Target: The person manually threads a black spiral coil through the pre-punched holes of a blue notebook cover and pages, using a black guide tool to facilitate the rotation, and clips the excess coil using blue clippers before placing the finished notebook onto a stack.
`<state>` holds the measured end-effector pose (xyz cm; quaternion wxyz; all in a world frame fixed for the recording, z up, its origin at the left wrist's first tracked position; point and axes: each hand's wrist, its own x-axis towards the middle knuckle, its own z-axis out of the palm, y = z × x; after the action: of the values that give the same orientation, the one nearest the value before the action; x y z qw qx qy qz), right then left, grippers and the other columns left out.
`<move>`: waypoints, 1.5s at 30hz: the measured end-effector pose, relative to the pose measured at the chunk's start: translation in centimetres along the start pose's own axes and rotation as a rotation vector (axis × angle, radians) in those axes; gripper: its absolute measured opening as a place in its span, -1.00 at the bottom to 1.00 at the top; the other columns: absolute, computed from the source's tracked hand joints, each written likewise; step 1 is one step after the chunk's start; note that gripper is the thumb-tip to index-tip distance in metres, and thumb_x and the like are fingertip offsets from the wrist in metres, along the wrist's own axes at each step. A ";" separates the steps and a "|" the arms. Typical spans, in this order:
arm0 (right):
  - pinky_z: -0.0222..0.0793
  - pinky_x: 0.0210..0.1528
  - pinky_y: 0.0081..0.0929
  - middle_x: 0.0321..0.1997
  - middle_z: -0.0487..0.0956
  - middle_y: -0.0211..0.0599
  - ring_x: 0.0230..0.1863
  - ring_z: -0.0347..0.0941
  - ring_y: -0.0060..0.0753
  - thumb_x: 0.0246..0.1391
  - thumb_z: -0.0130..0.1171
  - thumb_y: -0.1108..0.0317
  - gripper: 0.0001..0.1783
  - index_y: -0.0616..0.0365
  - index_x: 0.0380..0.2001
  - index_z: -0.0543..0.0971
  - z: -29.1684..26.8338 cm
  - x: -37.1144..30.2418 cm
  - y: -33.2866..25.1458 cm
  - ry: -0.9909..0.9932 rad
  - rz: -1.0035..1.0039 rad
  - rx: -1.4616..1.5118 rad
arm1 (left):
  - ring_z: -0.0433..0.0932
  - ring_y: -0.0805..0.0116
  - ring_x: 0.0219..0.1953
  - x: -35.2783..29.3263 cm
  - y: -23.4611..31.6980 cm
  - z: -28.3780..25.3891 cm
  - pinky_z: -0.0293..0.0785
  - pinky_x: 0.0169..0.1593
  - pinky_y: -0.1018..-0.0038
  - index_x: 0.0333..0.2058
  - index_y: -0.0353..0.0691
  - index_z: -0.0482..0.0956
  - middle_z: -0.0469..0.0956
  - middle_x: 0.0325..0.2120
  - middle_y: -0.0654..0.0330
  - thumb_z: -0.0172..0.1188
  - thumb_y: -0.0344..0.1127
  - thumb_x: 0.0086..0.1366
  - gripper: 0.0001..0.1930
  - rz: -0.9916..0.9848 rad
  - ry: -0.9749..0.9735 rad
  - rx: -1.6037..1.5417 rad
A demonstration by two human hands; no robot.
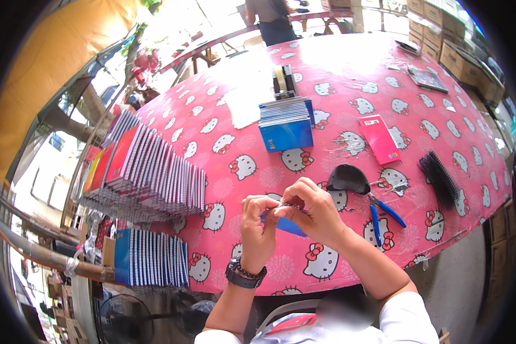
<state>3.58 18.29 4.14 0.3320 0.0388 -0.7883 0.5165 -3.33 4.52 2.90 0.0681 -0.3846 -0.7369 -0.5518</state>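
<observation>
Above the near part of the table, my left hand (258, 229) and my right hand (311, 211) meet with fingers pinched together. Between them is a blue-covered notebook (291, 226), with a dark wire coil showing along its upper edge at my fingertips. The fingers hide much of that edge. To the right of my right hand lie pliers with blue handles (391, 213), their jaws close to a black rounded cup-like piece (350, 176). Farther right is a bundle of black spiral coils (440, 179). A pink notebook (380, 139) lies flat beyond the pliers.
A row of blue notebooks (286, 136) stands ahead, before a tape dispenser (283, 80). Red notebooks (155, 169) and blue ones (152, 258) are stacked at the left edge. Cardboard boxes (464, 64) fill the far right; a person (271, 23) stands beyond the pink-covered table (212, 172).
</observation>
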 end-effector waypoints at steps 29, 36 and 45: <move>0.39 -0.24 -0.41 -0.21 0.55 -0.17 -0.24 0.51 -0.26 0.10 0.16 0.36 -0.80 0.22 -0.22 0.55 0.6 0.2 5.5 -0.110 0.098 -0.147 | 0.45 0.26 -0.12 -10.5 -0.9 -32.5 0.39 -0.08 0.34 -0.07 -0.35 0.38 0.41 -0.10 0.01 0.05 -0.18 0.35 -0.66 -0.459 0.716 0.784; 0.39 -0.19 -0.39 -0.22 0.54 -0.15 -0.19 0.48 -0.20 0.05 0.18 0.42 -0.81 0.22 -0.23 0.55 1.5 -0.4 6.5 -0.126 0.095 -0.208 | 0.36 0.03 0.03 -8.0 3.7 -27.0 0.27 0.10 0.20 -0.07 -0.32 0.48 0.44 -0.07 0.01 0.17 -0.03 0.23 -0.53 -0.126 0.347 1.272; 0.38 -0.10 -0.31 -0.26 0.54 -0.15 -0.15 0.46 -0.11 -0.03 0.17 0.53 -0.84 0.23 -0.30 0.56 0.9 -0.5 6.6 -0.122 0.036 -0.249 | 0.41 0.02 -0.03 -6.6 3.6 -24.8 0.32 0.05 0.20 -0.03 -0.27 0.48 0.51 -0.09 0.04 0.22 -0.43 0.09 -0.59 -0.177 0.229 1.185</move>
<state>0.87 20.46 -1.57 0.2764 0.0144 -0.8657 0.4172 -4.47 -19.90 11.66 0.3033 -0.1570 -0.9356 -0.0894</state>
